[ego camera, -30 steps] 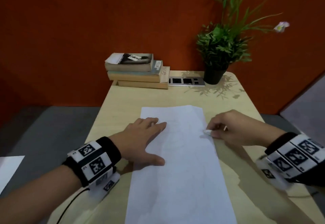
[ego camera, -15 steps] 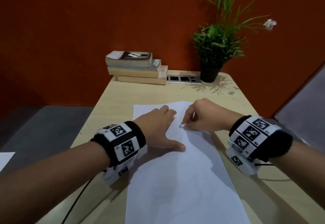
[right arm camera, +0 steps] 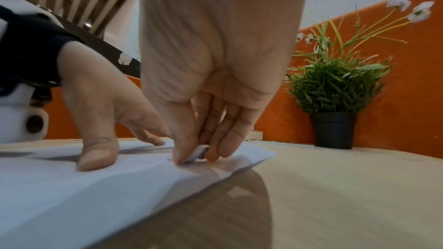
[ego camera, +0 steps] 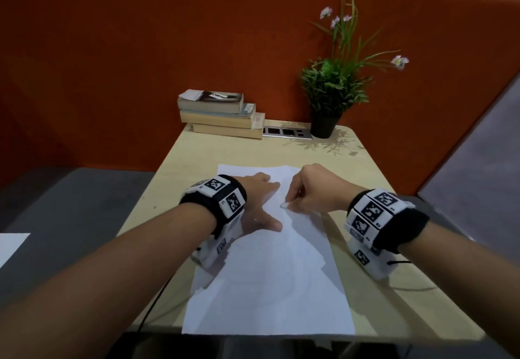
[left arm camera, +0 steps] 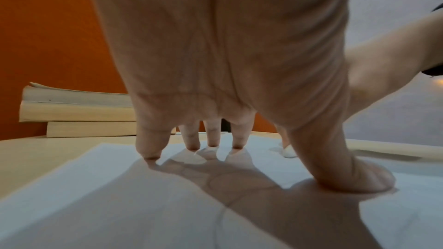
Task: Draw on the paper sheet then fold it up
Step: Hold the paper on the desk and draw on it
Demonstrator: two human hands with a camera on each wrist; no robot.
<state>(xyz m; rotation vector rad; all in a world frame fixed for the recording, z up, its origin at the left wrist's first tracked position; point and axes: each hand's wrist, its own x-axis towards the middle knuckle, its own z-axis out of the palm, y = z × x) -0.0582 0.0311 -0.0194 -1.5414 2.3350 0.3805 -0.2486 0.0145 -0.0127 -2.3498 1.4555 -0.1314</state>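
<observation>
Now the left hand (ego camera: 257, 203) lies flat with spread fingers on the white rectangular paper sheet (ego camera: 270, 288) on the light wooden table (ego camera: 374, 189); the right hand (ego camera: 312, 189) pinches a small white drawing piece (ego camera: 284, 205), its tip touching the sheet.

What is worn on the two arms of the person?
Both forearms are bare, with no sleeves. Each wrist carries a black band with white square tiles printed with black pixel markers; the right band looks the same. A white camera housing hangs under each wrist, with a thin black cable leaving the left.
</observation>
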